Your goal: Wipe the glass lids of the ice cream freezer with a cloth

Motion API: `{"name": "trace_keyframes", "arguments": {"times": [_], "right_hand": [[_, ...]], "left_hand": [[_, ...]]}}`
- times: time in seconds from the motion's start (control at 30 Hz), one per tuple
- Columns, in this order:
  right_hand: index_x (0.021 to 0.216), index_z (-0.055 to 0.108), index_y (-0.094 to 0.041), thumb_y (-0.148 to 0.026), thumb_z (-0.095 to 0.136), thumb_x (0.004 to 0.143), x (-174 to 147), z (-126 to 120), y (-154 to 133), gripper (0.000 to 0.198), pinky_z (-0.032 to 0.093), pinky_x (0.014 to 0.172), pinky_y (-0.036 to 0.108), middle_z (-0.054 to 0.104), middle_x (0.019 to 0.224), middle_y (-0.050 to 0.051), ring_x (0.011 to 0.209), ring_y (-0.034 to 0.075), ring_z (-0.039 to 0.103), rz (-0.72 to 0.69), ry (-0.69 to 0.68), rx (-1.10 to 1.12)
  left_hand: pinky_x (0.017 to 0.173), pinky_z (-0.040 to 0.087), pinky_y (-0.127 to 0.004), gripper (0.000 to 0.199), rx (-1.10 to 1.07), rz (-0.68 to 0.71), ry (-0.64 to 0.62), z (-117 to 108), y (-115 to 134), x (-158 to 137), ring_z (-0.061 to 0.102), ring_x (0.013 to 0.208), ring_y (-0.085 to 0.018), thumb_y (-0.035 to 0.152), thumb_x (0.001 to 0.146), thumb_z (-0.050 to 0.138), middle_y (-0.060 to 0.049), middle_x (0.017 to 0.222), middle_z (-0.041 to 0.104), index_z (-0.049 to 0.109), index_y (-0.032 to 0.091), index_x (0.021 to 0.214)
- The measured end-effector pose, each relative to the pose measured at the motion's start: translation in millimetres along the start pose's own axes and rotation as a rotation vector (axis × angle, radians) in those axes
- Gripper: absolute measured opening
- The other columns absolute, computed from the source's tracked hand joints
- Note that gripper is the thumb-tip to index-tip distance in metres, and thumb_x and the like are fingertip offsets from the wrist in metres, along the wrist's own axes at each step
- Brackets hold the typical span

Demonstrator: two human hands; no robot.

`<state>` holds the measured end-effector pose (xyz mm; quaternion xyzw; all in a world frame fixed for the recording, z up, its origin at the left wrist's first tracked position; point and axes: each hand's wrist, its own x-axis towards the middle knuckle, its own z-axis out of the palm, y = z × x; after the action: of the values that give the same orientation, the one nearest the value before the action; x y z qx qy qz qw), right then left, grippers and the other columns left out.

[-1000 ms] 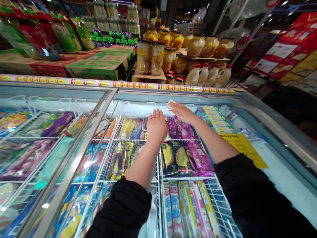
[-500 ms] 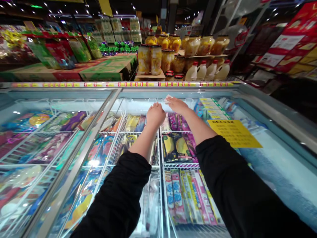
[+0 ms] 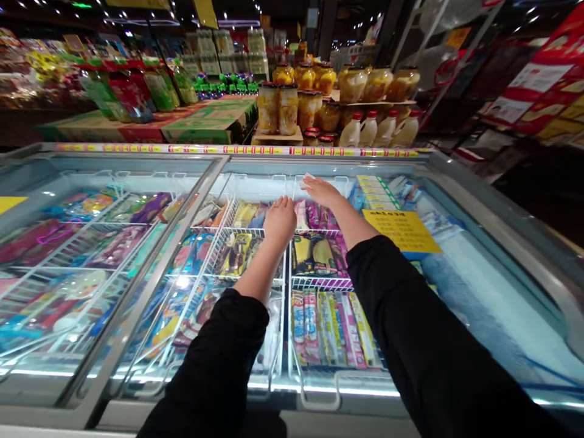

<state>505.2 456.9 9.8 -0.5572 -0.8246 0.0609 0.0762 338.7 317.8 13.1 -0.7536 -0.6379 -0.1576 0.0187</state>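
Note:
My right hand (image 3: 322,191) reaches over the glass lid of a chest freezer near its far edge. A small white cloth or tissue (image 3: 307,179) shows at its fingertips, held against the glass. Slightly nearer and to the left, my left hand (image 3: 281,220) is closed with its fingers curled under. Whatever it may hold is hidden. Below the glass, wire baskets (image 3: 314,283) carry packaged ice creams, among them black-and-yellow packs (image 3: 314,254) and a row of slim coloured packs (image 3: 335,328).
A metal lid frame (image 3: 182,243) crosses the freezer to the left. A yellow notice (image 3: 404,231) lies at the right. Price labels (image 3: 255,149) line the far rim. Behind it stand glass jars (image 3: 287,108), white jugs (image 3: 370,129) and bottles (image 3: 132,91).
The view has shifted, bringing the freezer's near edge into sight. My left hand has moved slightly nearer to me, relative to the right. My right hand keeps the white cloth near the far edge.

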Motion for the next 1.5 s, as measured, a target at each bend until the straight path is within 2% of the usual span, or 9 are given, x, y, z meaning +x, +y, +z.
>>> {"name": "trace_keyframes", "arguments": {"times": [0.13,0.27,0.43,0.7,0.93,1.07,1.23,1.33,1.5], "right_hand": [[0.167,0.041,-0.021,-0.032,0.031,0.107,-19.2,4.8,18.2,0.061,0.024,0.134,0.044,0.031,0.176,-0.002,0.163,0.024,0.028,-0.129,-0.003,0.006],[0.168,0.039,-0.021,-0.033,0.031,0.108,-21.1,3.6,28.4,0.062,0.026,0.133,0.047,0.031,0.176,-0.001,0.163,0.026,0.029,-0.052,0.012,0.01],[0.168,0.04,-0.022,-0.032,0.032,0.108,-16.1,4.0,15.7,0.061,0.029,0.132,0.054,0.032,0.175,0.0,0.162,0.03,0.03,0.04,0.04,-0.01],[0.168,0.039,-0.025,-0.039,0.032,0.108,-53.5,3.4,25.6,0.062,0.021,0.135,0.046,0.028,0.177,-0.003,0.164,0.025,0.026,-0.166,-0.024,0.043],[0.168,0.037,-0.02,-0.032,0.029,0.107,-28.0,2.5,6.1,0.063,0.027,0.133,0.053,0.029,0.177,0.001,0.163,0.03,0.029,0.038,0.015,-0.012],[0.167,0.04,-0.023,-0.032,0.03,0.106,-45.5,3.3,-5.2,0.063,0.026,0.133,0.054,0.029,0.176,-0.001,0.163,0.029,0.028,-0.025,-0.003,-0.007],[0.168,0.038,-0.028,-0.038,0.03,0.108,-86.4,1.5,4.5,0.062,0.024,0.134,0.052,0.029,0.177,-0.003,0.163,0.026,0.028,-0.131,0.006,0.016],[0.168,0.037,-0.026,-0.035,0.03,0.107,-84.7,0.2,4.9,0.062,0.025,0.133,0.055,0.029,0.177,-0.001,0.163,0.028,0.028,-0.053,0.014,0.002],[0.168,0.037,-0.019,-0.031,0.03,0.107,-70.0,0.7,-15.4,0.063,0.024,0.134,0.053,0.029,0.177,0.002,0.163,0.029,0.028,0.043,0.025,-0.028]], "left_hand": [[0.129,0.037,-0.04,0.045,-0.024,-0.001,-0.017,-4.0,0.4,-9.8,0.046,0.156,-0.025,0.015,0.11,0.038,-0.016,0.164,0.05,0.057,0.009,0.15],[0.129,0.037,-0.04,0.046,-0.033,0.003,-0.021,-5.7,-0.4,-8.5,0.045,0.156,-0.024,0.016,0.11,0.035,-0.016,0.165,0.05,0.056,0.008,0.151],[0.129,0.037,-0.04,0.045,-0.02,-0.001,-0.014,-6.1,0.6,-8.0,0.045,0.156,-0.024,0.013,0.108,0.039,-0.016,0.164,0.051,0.058,0.009,0.148],[0.129,0.038,-0.039,0.045,-0.046,-0.003,-0.012,-5.6,0.2,-7.1,0.046,0.155,-0.024,0.012,0.106,0.04,-0.015,0.163,0.052,0.058,0.007,0.147],[0.129,0.038,-0.039,0.044,-0.053,-0.001,-0.009,-2.9,-0.3,-4.9,0.046,0.155,-0.025,0.012,0.107,0.041,-0.015,0.163,0.052,0.06,0.008,0.146],[0.127,0.04,-0.039,0.044,-0.075,-0.003,0.01,-1.6,-1.3,-3.8,0.048,0.154,-0.025,0.01,0.106,0.04,-0.015,0.161,0.055,0.062,0.009,0.144],[0.127,0.039,-0.039,0.044,-0.088,0.002,0.014,-1.7,-1.2,-4.6,0.048,0.154,-0.024,0.01,0.105,0.041,-0.017,0.161,0.055,0.061,0.008,0.145],[0.128,0.039,-0.039,0.044,-0.084,0.009,0.018,-1.2,-1.2,-5.2,0.048,0.154,-0.025,0.009,0.106,0.041,-0.018,0.161,0.054,0.06,0.006,0.145],[0.127,0.04,-0.038,0.042,-0.071,0.009,0.024,-0.7,-1.3,-5.0,0.049,0.153,-0.024,0.011,0.107,0.039,-0.017,0.16,0.056,0.061,0.007,0.142]]}}
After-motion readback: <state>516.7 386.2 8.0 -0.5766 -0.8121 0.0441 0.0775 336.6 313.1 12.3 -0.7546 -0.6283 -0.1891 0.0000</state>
